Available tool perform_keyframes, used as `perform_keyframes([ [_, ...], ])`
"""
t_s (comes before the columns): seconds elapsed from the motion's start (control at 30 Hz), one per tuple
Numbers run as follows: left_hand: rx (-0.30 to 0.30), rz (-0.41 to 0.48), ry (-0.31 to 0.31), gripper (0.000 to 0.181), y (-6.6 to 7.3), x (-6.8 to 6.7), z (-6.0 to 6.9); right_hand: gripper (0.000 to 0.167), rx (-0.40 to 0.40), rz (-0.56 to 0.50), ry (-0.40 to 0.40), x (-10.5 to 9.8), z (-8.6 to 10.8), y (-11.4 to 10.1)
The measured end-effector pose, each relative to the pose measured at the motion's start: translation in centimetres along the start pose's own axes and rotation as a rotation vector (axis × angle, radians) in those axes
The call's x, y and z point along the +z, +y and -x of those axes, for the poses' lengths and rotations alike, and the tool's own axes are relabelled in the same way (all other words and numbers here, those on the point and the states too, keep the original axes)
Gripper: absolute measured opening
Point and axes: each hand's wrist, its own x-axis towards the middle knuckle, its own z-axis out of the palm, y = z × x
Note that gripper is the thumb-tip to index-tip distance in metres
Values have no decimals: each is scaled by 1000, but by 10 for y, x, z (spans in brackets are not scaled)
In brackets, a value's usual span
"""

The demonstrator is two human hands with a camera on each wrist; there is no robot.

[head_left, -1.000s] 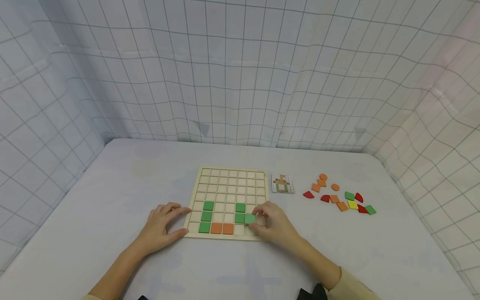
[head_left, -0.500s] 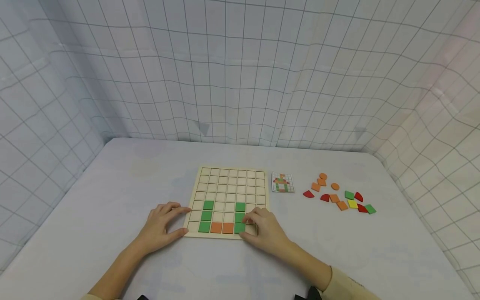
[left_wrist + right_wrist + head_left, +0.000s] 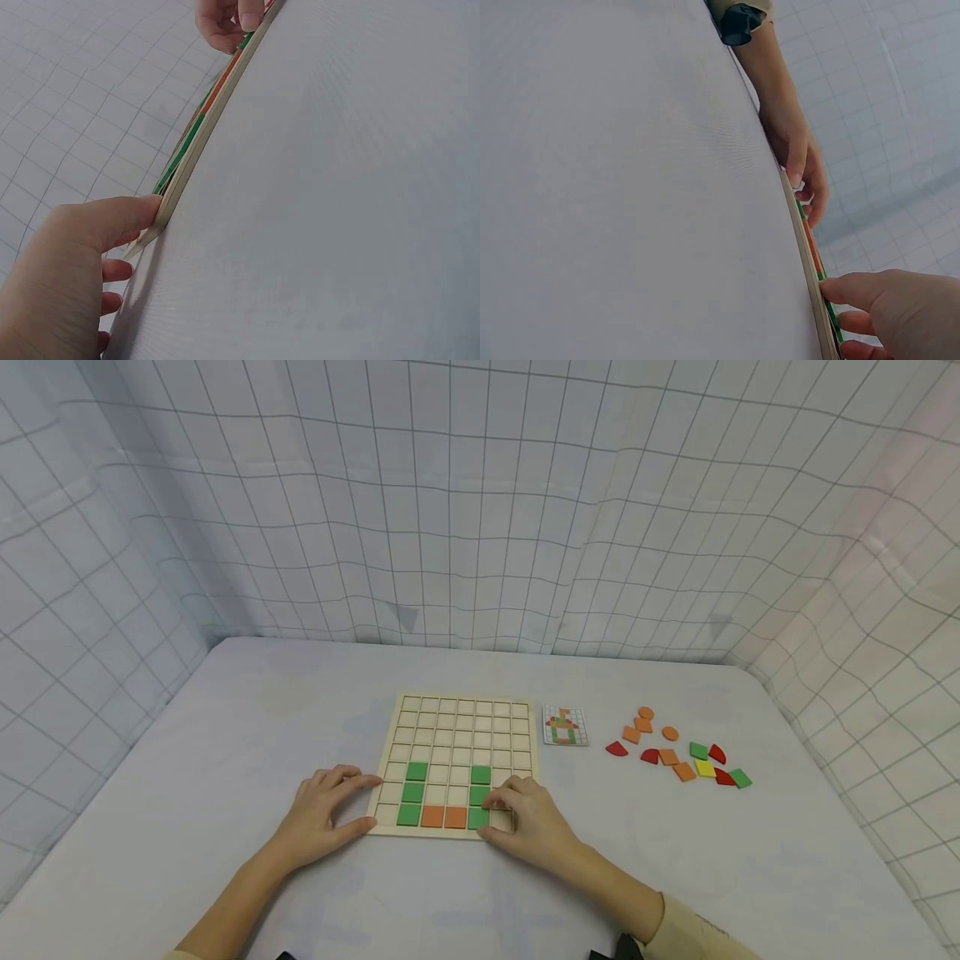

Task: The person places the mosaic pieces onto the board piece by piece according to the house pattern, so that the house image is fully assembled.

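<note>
A pale wooden grid board [image 3: 474, 729] lies flat on the table. Square green tiles [image 3: 412, 792] stand in a column at its left, and two orange tiles [image 3: 444, 817] fill cells of the bottom row. My right hand [image 3: 534, 828] pinches a green square tile [image 3: 477, 818] between thumb and fingers, at the bottom-row cell right of the orange ones. Two more green tiles [image 3: 481, 774] sit above it. My left hand [image 3: 321, 817] rests its spread thumb and index finger on the board's left edge; the left wrist view shows that thumb [image 3: 139, 214] touching the corner.
Right of the board lies a small pattern card [image 3: 566, 726] with a coloured figure on a grid. Farther right are scattered loose pieces: orange discs [image 3: 671, 734], orange squares [image 3: 684, 772], red wedges [image 3: 617, 749], green squares [image 3: 698, 751] and a yellow square [image 3: 705, 769]. A gridded curtain [image 3: 480, 527] surrounds the table.
My right hand has moved left and toward the board's near edge, bringing the green tile into the bottom row beside the orange ones. During the last half second both hands have stayed nearly still.
</note>
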Motion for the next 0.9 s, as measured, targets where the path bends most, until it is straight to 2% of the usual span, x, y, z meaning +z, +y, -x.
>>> perform_keyframes([
  [0.23,5,2,4,46,-1,1,0,24,-10,-36,0,-4,-1,0],
  [0.33,5,5,5,45,-2,1,0,23,-9,-78,24,-12,-4,4],
  [0.4,4,6,5,45,-2,1,0,23,20,-97,52,-21,-6,10],
  [0.63,10,6,8,46,-3,1,1,28,155,-66,181,-62,-6,48],
  [0.77,8,5,7,46,-2,1,0,30,254,-54,236,-80,2,79],
  [0.9,8,2,8,46,-2,1,0,30,316,-44,282,-97,14,108],
])
